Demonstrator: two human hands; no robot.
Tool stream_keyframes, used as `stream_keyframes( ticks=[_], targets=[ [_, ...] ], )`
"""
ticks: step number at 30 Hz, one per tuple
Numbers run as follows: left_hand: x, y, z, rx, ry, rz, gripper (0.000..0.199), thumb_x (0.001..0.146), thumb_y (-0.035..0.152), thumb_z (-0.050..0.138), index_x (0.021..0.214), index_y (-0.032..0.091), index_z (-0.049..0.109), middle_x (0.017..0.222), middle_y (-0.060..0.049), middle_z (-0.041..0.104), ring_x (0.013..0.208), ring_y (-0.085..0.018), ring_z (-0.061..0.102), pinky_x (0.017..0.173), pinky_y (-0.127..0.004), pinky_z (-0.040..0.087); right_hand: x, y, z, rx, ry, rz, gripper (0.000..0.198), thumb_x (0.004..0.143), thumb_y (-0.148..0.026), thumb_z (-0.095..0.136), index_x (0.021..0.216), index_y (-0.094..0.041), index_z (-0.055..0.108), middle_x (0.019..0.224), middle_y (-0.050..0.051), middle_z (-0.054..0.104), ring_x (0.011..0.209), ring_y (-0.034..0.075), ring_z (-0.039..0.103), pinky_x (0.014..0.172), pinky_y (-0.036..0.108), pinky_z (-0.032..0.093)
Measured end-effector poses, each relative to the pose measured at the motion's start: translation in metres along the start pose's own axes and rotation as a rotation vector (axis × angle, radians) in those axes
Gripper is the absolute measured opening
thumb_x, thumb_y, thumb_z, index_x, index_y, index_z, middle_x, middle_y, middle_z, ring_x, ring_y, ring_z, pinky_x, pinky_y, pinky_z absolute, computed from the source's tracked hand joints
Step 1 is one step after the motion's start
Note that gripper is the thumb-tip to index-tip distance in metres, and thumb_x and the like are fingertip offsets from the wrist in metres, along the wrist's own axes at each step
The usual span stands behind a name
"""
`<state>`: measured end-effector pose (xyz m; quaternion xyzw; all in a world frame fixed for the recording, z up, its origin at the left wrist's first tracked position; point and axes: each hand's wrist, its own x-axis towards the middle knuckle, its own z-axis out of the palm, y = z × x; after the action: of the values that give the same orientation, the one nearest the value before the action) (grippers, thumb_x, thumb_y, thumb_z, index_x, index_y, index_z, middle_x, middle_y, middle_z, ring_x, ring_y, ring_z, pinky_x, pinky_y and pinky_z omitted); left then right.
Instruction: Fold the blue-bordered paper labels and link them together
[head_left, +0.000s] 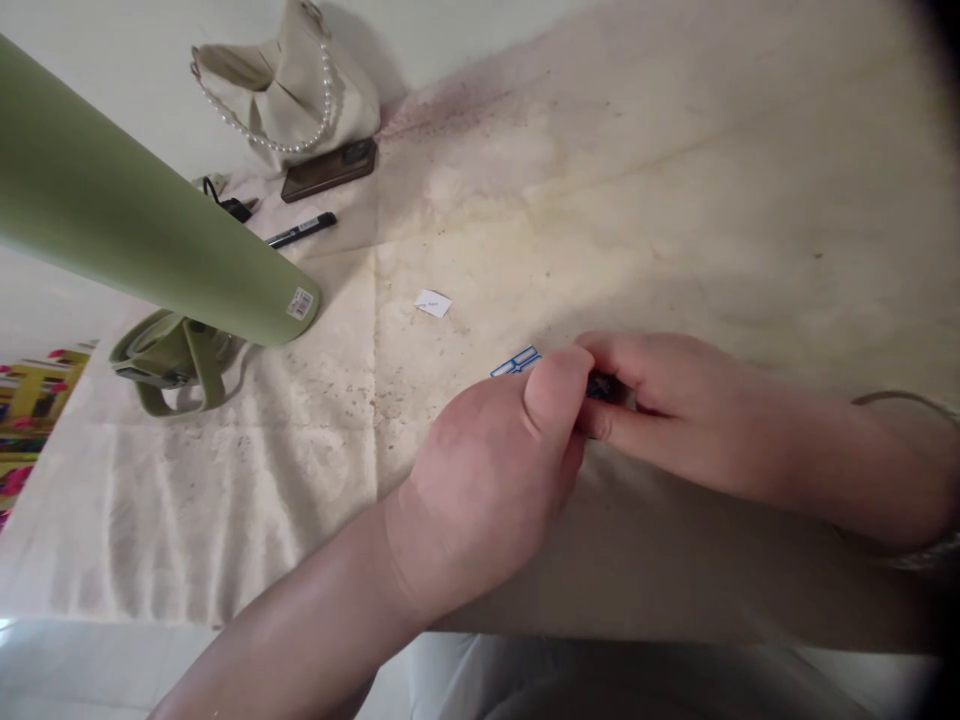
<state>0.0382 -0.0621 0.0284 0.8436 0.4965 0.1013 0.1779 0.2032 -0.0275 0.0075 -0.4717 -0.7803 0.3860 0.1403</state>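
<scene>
Over the table's near side my two hands meet, both with curled fingers. My left hand point(502, 460) is closed, thumb uppermost, and what it grips is hidden behind the thumb and palm. Fingers and thumb of my right hand point(690, 410) pinch a small dark object point(601, 386) right beside the left thumb. Most of that object is covered, so its kind does not show. Past the left hand's knuckles a flat white piece with blue outlines point(516, 361) sticks out; whether it is held or lies on the cloth I cannot tell.
A small white paper slip point(433, 303) lies on the cream tablecloth point(637, 220). To the left are a tall green cylinder point(172, 220), a green strap point(202, 370) and a black pen point(304, 230). Farther back are a phone point(330, 170) and a cream handbag point(292, 90) with a pearl handle.
</scene>
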Motion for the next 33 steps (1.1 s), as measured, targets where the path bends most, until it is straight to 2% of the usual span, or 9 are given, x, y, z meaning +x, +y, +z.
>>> stream_keyframes(
  ticks=[9,25,33],
  targets=[
    [0.0001,-0.004,0.0035,0.035,0.066,0.027,0.033,0.08,0.017,0.046,0.113,0.022,0.041,0.087,-0.002,0.066,0.071,-0.019,0.064,0.056,-0.03,0.049,-0.0008,-0.0013,-0.0019,0.018,-0.003,-0.003,0.016,0.082,-0.035,0.052,0.087,-0.023,0.061,0.08,-0.001,0.067,0.068,0.016,0.06,0.058,0.028,0.043],
    [-0.0013,0.0005,0.0013,0.047,0.043,0.001,0.031,0.079,0.014,0.046,0.11,0.02,0.043,0.082,-0.002,0.065,0.067,-0.017,0.061,0.056,-0.029,0.046,-0.0028,-0.0021,0.0001,-0.004,0.019,-0.066,0.016,0.085,-0.034,0.049,0.086,-0.024,0.061,0.074,-0.002,0.066,0.063,0.013,0.058,0.055,0.027,0.042],
    [-0.0027,0.003,0.0005,0.08,0.017,0.008,0.029,0.079,0.017,0.045,0.108,0.021,0.043,0.076,-0.001,0.063,0.063,-0.018,0.059,0.053,-0.031,0.045,-0.0053,-0.0078,-0.002,0.018,0.002,-0.06,0.012,0.084,-0.028,0.047,0.085,-0.027,0.059,0.082,-0.001,0.068,0.073,0.018,0.063,0.06,0.031,0.046]
  ],
)
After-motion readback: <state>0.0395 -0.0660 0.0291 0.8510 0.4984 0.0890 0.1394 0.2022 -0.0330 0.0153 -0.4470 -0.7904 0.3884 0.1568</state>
